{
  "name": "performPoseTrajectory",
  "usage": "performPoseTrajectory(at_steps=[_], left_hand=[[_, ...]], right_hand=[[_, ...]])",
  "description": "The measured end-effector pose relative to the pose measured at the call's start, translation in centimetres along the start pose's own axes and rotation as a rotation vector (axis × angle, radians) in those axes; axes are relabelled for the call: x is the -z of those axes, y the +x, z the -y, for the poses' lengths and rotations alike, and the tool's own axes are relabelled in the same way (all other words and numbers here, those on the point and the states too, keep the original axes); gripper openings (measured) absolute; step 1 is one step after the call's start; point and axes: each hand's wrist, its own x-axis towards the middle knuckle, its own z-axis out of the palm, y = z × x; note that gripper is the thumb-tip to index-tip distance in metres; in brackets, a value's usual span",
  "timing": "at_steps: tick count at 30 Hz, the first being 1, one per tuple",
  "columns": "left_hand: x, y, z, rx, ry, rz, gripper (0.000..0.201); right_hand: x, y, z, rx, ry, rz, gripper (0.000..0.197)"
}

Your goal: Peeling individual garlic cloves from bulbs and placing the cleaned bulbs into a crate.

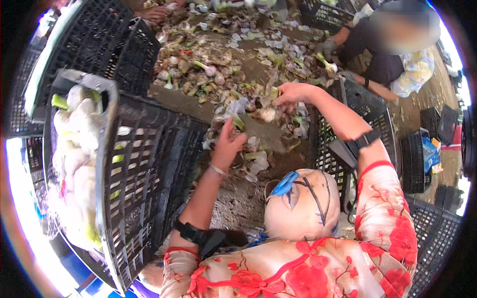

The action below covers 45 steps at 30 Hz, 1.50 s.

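My right hand (294, 96) reaches in from the right with its fingers closed on a garlic bulb (269, 115), which has a short cut stem and hangs root side down. Left of it and closer to me, my left hand (228, 145) has its fingers and thumb around a piece of pale green garlic peel (239, 122). Beneath both hands, loose skins and bulbs (213, 74) lie heaped over a brown surface. One whitish bulb with a green stem (207, 68) rests in the heap beyond my hands.
A tall black crate (149, 149) full of trimmed garlic (79, 159) stands close on my left, with more crates (134, 59) behind. Another black crate (367, 107) is by my right forearm. Across at the right, a co-worker (397, 69) handles a bulb (326, 63); another person's hand (155, 14) shows far left.
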Motion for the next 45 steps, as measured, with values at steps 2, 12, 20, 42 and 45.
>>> performPoseTrajectory(at_steps=[2, 12, 20, 42, 45], left_hand=[[-0.5, -0.4, -1.9, -0.085, -0.314, 0.089, 0.053], [0.2, -3.5, -5.2, -0.397, -0.377, -0.091, 0.056], [0.1, -5.0, -6.4, -0.896, 0.542, -0.409, 0.054], [-0.6, -5.7, -6.3, -0.820, 0.823, -0.402, 0.046], [0.1, -5.5, -6.1, -0.835, 0.723, -0.354, 0.042]], right_hand=[[-2.2, -1.5, 3.0, 0.253, 0.193, 0.095, 0.040], [-8.5, -7.1, 8.5, 0.558, 0.651, -0.079, 0.022], [-8.8, -8.4, 9.3, 0.602, 0.651, -0.124, 0.014], [-12.5, -5.8, 8.2, 0.553, 0.945, -0.228, 0.015], [-12.5, -6.2, 8.4, 0.533, 0.885, -0.247, 0.015]])
